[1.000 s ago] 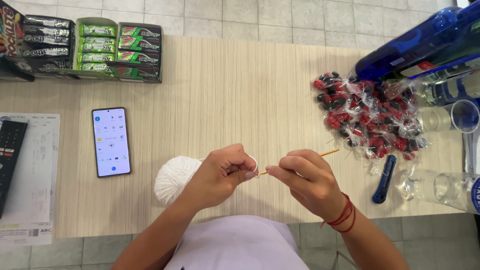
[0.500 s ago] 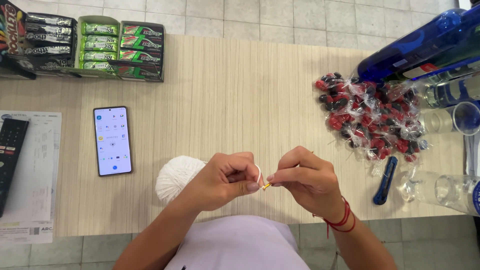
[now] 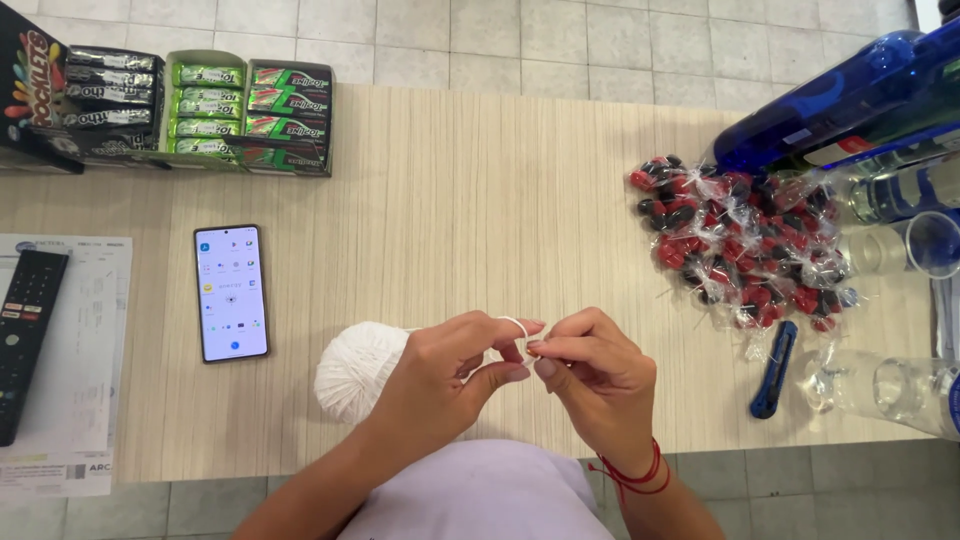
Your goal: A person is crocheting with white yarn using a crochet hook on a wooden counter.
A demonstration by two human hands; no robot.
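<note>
Both hands work at the near edge of the desk [image 3: 450,180], just over its middle. The left hand [image 3: 440,385] has its fingers [image 3: 505,372] curled almost shut, with a loop of white yarn [image 3: 515,324] running over the forefinger and pinched against the thumb. The right hand [image 3: 600,385] meets it fingertip to fingertip, its fingers closed tight on something small at the yarn; what it is cannot be made out, as the fingers hide it. A red cord bracelet [image 3: 630,475] sits on the right wrist.

The ball of white yarn [image 3: 355,370] lies on the desk just left of the left hand, close to the near edge, round and loosely wound, with the strand leading up to the fingers.

Open room is widest across the middle of the desk, from the hands up to the far edge. Left of the ball lies a phone [image 3: 231,292] with its screen lit, and beyond it, at the left edge, a black remote [image 3: 25,335] on a sheet of paper [image 3: 85,400]. Boxes of gum packs [image 3: 200,110] stand at the far left corner. To the right a heap of red and black wrapped sweets [image 3: 745,250] spreads near the right edge, a blue utility knife [image 3: 775,368] just below it, with clear bottles [image 3: 890,385] and a blue bottle [image 3: 830,105] crowding that side.
</note>
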